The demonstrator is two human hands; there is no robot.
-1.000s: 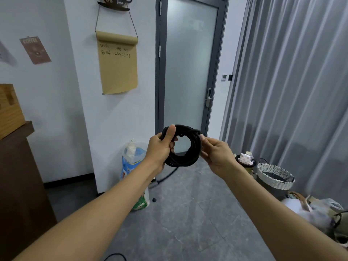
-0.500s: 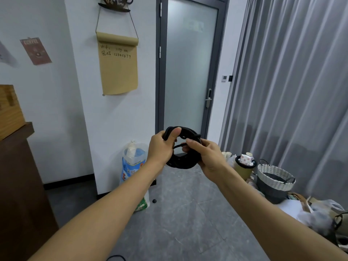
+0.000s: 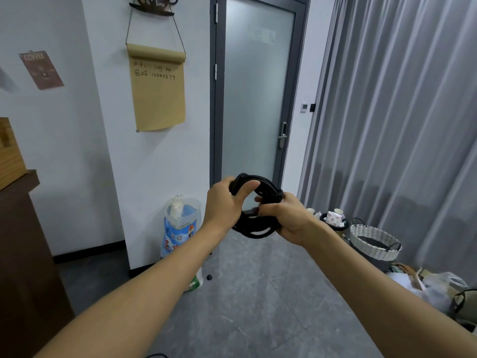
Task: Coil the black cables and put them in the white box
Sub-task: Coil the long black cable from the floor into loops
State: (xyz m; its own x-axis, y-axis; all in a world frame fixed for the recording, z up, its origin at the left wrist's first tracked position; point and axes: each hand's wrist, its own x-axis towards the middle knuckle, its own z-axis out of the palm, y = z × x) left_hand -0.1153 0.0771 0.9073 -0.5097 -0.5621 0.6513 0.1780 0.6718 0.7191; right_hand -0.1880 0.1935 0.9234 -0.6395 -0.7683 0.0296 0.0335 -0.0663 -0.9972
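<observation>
While we hold the black cable coil [image 3: 254, 228] in mid-air before the door [image 3: 255, 99], it looks light, limp and springy; left hand [image 3: 224, 205] grips its upper loops, right hand [image 3: 286, 219] clasps the side, best held across all strands.

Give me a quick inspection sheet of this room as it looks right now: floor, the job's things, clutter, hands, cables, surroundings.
Surface: grey tiled floor; no table seen.
Job's things: black coil held up between both hands; white box not seen.
Clutter: blue-and-white bag against the wall; white woven basket and bags by the curtain.
Hands: left hand grips the coil's left side, thumb through the loop; right hand grips its right side.
Cables: a bit of black cable at the bottom edge.
Surroundings: frosted glass door, grey curtain, paper note on the wall, brown cabinet at left.
</observation>
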